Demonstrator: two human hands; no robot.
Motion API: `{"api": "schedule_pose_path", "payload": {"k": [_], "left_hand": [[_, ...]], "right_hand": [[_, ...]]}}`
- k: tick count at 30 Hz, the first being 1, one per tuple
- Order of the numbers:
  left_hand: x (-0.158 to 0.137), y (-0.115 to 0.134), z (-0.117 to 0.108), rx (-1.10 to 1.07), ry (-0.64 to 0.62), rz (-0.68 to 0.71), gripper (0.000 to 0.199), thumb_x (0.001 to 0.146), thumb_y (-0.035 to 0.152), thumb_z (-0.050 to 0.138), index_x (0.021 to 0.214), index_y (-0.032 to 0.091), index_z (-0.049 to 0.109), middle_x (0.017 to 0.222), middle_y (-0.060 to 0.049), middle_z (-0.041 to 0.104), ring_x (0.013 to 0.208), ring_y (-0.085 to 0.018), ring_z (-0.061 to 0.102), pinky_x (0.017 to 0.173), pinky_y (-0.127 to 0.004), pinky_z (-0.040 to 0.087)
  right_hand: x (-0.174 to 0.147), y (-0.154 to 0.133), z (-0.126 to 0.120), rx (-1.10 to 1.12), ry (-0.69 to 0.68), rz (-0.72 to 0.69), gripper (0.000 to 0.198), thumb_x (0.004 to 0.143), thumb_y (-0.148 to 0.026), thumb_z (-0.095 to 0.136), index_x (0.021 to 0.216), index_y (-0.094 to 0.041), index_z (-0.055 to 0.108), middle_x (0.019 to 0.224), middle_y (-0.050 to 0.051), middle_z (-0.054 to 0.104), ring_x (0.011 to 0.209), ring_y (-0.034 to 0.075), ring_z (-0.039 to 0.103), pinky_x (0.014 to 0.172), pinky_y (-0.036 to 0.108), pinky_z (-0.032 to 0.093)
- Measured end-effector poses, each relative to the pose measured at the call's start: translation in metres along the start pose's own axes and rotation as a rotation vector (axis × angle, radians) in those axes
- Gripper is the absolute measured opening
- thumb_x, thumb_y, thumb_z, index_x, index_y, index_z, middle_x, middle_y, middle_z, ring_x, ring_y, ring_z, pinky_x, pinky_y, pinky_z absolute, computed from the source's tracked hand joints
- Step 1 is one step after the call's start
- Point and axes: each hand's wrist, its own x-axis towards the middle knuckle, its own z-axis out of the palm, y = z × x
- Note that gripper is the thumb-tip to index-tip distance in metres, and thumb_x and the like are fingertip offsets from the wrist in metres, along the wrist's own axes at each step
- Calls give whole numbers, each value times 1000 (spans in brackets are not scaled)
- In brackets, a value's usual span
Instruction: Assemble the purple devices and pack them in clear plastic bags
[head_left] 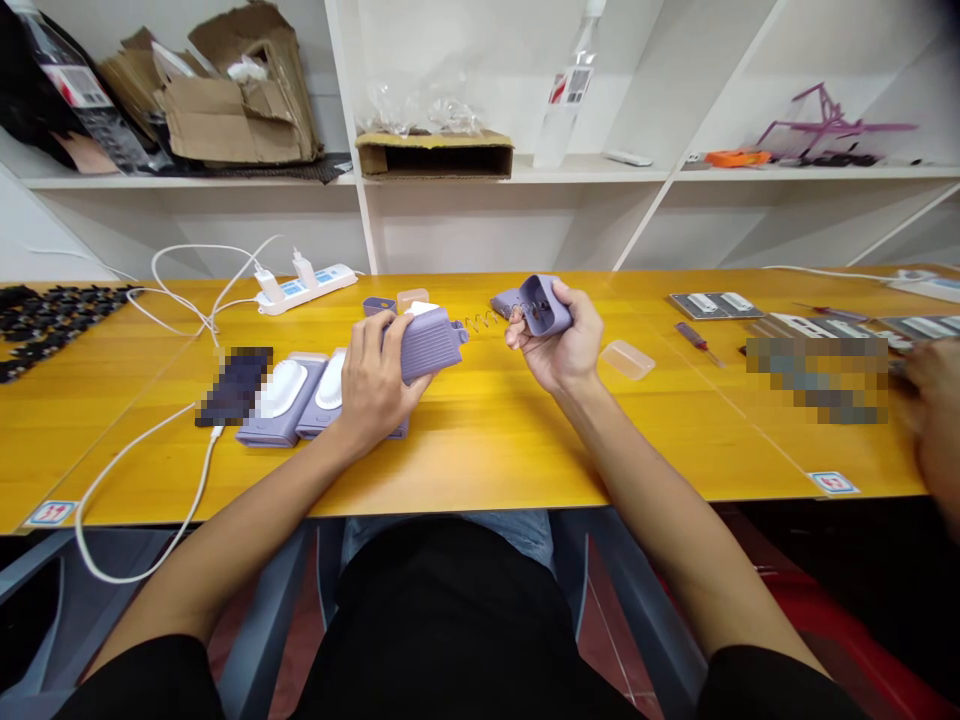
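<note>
My left hand (382, 385) is wrapped round a light purple ribbed casing (431, 345), which has a small tab at its right end. In my right hand (566, 345) is a hollow purple cover (551, 308), its open mouth facing left. Between the two shows a thin coil spring (484, 320); whether it is attached to either part I cannot tell. Behind the right hand lies another purple piece (508, 300). Close behind the left hand are a small purple cap (379, 304) and a translucent cap (412, 297). To the right of the right hand rests a clear plastic cover (628, 360).
Purple units with white oval tops (281, 395) and a dark blurred phone (232, 385) with a white cable lie at left. A power strip (315, 285) stands behind. At right are a screwdriver (697, 342), grey panels (716, 305) and another person's hand (937, 400).
</note>
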Motion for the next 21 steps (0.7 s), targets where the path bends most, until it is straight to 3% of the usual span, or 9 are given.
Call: {"api": "schedule_pose_path", "payload": {"k": [6,13,21], "left_hand": [[-1,2,2,-14,8,-20,79,95,32,91,161,18,49,153,-24,66,142,-44,65,122,-62,55],[0,3,-1,-7,19,-7,79,96,31,91,162,24,48,153,-21,65,140,-41,64,120,-60,58],[0,5,-3,21,-2,-16,79,96,31,91,164,23,50,152,-21,65,140,-42,63,117,-60,61]], "right_hand": [[-5,-4,6,-18,-47,40,42,98,-62,76,83,-25,65,69,2,73,48,18,70,45,30,58],[-9,-3,9,-23,-80,69,41,98,-59,80,83,-25,61,70,1,74,48,19,71,45,32,57],[-13,4,11,-87,-194,-8,51,79,-58,98,94,-29,60,71,-5,74,44,18,67,41,31,55]]}}
